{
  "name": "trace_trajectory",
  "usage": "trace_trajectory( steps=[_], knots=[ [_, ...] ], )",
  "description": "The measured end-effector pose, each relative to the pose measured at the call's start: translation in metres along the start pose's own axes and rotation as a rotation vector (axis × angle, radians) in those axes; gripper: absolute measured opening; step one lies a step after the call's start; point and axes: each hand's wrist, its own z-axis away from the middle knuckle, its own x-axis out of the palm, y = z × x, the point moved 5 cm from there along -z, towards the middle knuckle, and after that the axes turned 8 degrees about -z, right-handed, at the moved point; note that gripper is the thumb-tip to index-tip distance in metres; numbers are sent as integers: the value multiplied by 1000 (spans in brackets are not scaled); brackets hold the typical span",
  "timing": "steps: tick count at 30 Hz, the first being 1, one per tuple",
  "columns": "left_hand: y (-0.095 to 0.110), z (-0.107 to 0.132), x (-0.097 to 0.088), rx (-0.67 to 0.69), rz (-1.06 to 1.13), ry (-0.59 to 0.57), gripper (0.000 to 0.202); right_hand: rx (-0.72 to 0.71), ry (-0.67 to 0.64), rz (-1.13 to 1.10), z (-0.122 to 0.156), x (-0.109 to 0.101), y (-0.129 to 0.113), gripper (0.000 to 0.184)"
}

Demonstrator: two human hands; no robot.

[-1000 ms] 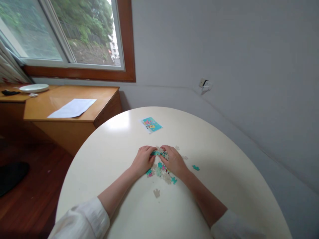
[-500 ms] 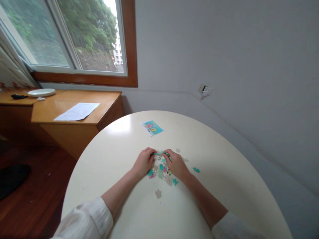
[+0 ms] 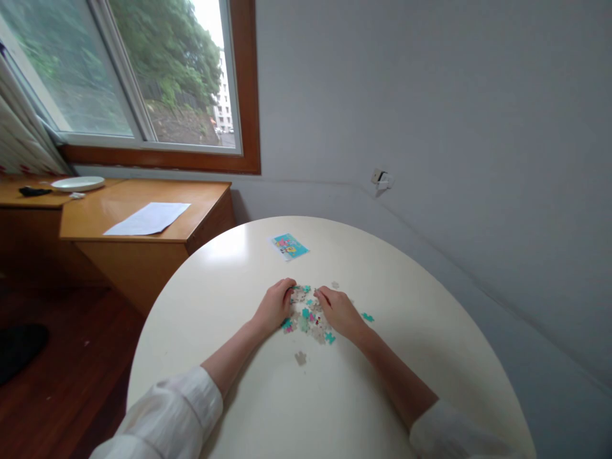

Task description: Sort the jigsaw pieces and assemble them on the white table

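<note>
Jigsaw puzzle pieces (image 3: 305, 313) lie in a loose pile on the round white table (image 3: 258, 395), some teal, some pink, others with their pale grey side up. At the pile's left edge my left hand (image 3: 277, 302) is closed, thumb and fingers pinching a puzzle piece with a thin teal edge (image 3: 295, 288). Across a small gap, my right hand (image 3: 338, 311) pinches a small pale puzzle piece (image 3: 316, 291), mostly hidden by the fingertips. Between the hands a teal piece (image 3: 306, 289) rests among grey ones.
A printed picture card (image 3: 290, 246) lies farther back on the table. Single pieces lie apart: a teal one (image 3: 368, 317) to the right, a grey one (image 3: 300, 358) nearer me. Left stands a wooden desk (image 3: 210, 197) with a paper sheet (image 3: 147, 218) and white plate (image 3: 78, 184).
My hands have drawn slightly apart, and the teal bit at my right fingertips no longer shows there. The view has shifted slightly. The pile looks much the same.
</note>
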Motion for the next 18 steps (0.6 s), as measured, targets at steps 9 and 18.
trace_trajectory(
  steps=[9,18],
  knots=[
    [10,15,-6,25,-44,36,28,-27,64,-112,25,-5,-3,27],
    [32,58,-19,-53,-41,116,25,53,163,-152,68,-6,-21,30]
  ],
)
